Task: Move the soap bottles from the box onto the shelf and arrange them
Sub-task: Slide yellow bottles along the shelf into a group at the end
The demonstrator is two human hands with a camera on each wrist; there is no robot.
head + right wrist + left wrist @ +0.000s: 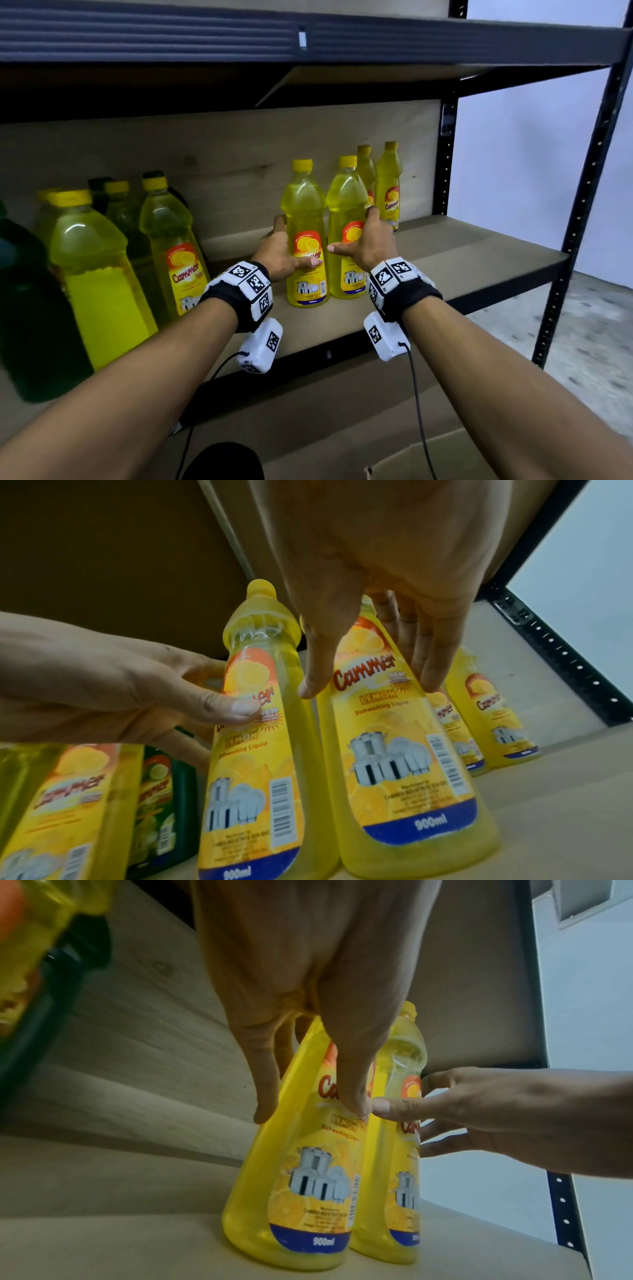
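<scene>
The left hand [279, 251] curls round the left front bottle [306, 236], thumb across the label and fingers reaching behind the body; in the left wrist view the thumb tip presses the label while the fingers [265, 1093] lie along the bottle's far side. The right hand [368, 245] does the same on the right front bottle [346, 229], its fingers wrapped over the shoulder and its thumb stretched toward the neighbouring bottle; in the right wrist view the grip looks loose, with thumb and fingers flanking the label more than squeezing it. Both bottles stand upright on the shelf board [462, 260], side by side and touching or nearly so, near the front edge. Behind them, toward the rear right, two further yellow bottles [388, 192] stand upright in a pair. To the left, well apart, is a cluster of larger yellow bottles [99, 274] and dark green bottles [30, 308]. A flap of the cardboard box [442, 455] shows at the lower edge of the head view; its contents are hidden. Judged from this layout, the task is well under way: four small bottles are on the shelf, and the present step is probably squaring up the front pair. Whether more bottles remain in the box cannot be told.
</scene>
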